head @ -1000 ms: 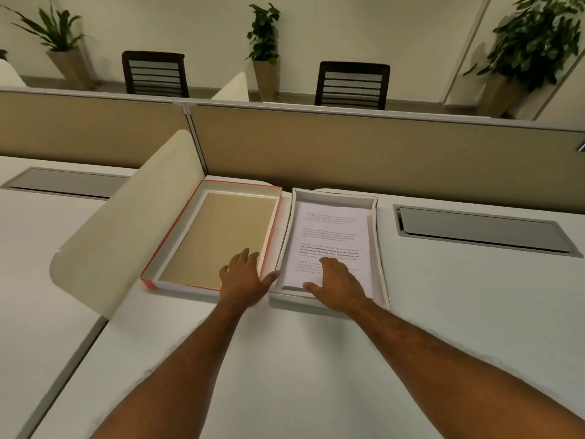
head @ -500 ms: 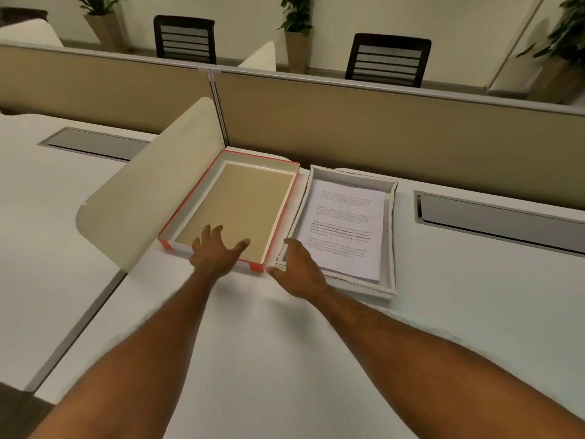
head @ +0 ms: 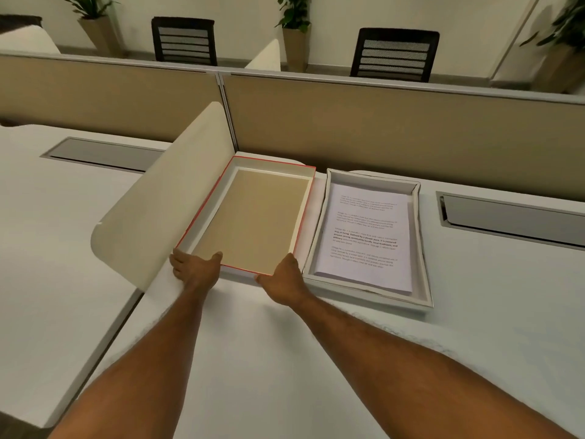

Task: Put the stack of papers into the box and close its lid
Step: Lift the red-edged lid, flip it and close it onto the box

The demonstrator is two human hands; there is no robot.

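Note:
A shallow red-edged box (head: 202,213) with a tan floor lies on the white desk, nothing inside it. To its right a white box (head: 423,248) holds the stack of printed papers (head: 367,232). My left hand (head: 196,267) grips the red-edged box at its near left corner, thumb over the rim. My right hand (head: 283,277) holds the same box at its near right corner, just left of the white box with the papers.
A curved cream side divider (head: 161,201) rises right beside the red-edged box on the left. A tan partition (head: 380,122) runs along the back of the desk. Grey cable hatches (head: 512,217) sit to the right and far left.
My right hand left the papers and crossed to the red-edged box's near right corner. My left hand slid to its near left corner. The view tilted down and closer.

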